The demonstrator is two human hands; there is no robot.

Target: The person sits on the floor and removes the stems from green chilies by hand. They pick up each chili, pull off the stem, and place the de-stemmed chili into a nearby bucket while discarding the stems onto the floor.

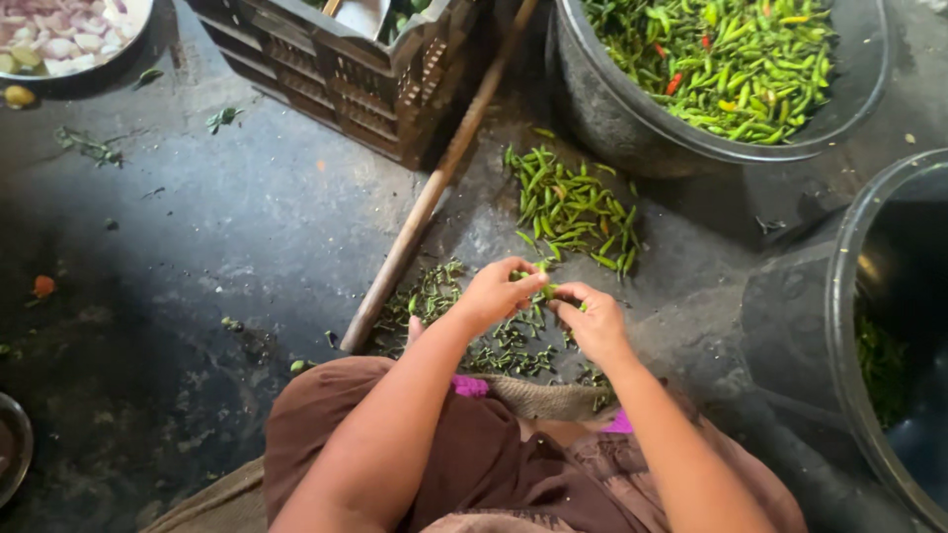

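Pinching one green chili [546, 287] between us: our left hand [494, 294] closes fingertips on one end, our right hand [592, 321] grips the other, both just this side of the loose chili pile [573, 207] on the dark floor [247, 227]. Beneath the hands, a scatter of green stems [494, 341]. Beyond the pile, a big black tub [711, 74] full of chilies. Left of the pile, a wooden pole [434, 183] leans past a dark crate [346, 69].
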